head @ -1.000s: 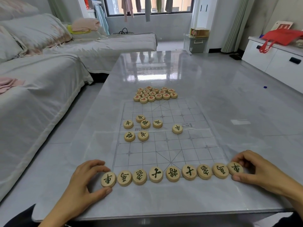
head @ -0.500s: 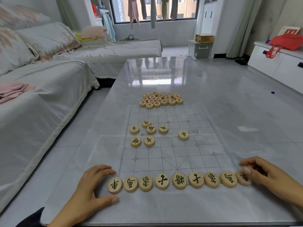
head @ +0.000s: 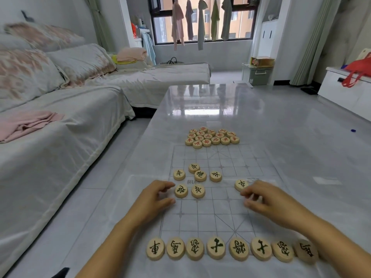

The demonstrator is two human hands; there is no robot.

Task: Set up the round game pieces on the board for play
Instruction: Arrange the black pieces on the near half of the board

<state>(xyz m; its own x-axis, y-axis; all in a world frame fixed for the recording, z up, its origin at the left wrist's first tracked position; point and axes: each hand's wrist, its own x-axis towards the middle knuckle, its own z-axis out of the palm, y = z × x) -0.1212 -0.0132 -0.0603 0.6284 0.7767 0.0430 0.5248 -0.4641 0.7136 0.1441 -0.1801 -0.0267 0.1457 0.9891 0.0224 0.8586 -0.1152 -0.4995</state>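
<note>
A clear plastic board (head: 230,161) with a printed grid lies on the glossy table. A row of round wooden pieces with dark characters (head: 215,248) lines its near edge; my right forearm covers the row's right end. Several loose dark-character pieces (head: 200,175) sit mid-board. A cluster of red-character pieces (head: 211,137) rests beyond the far edge. My left hand (head: 154,199) hovers with fingers apart beside the leftmost loose piece (head: 181,191), fingertips almost touching it. My right hand (head: 267,199) has curled fingers at a single piece (head: 241,184), touching its near edge.
A sofa with white covers and a pink cloth (head: 30,123) runs along the left of the table (head: 210,101). A white cabinet with a red bag (head: 359,71) stands at the right. A small blue object (head: 353,130) lies on the floor to the right.
Both hands left the ends of the near row and moved forward to the loose pieces in the middle of the board. The camera has tilted upward.
</note>
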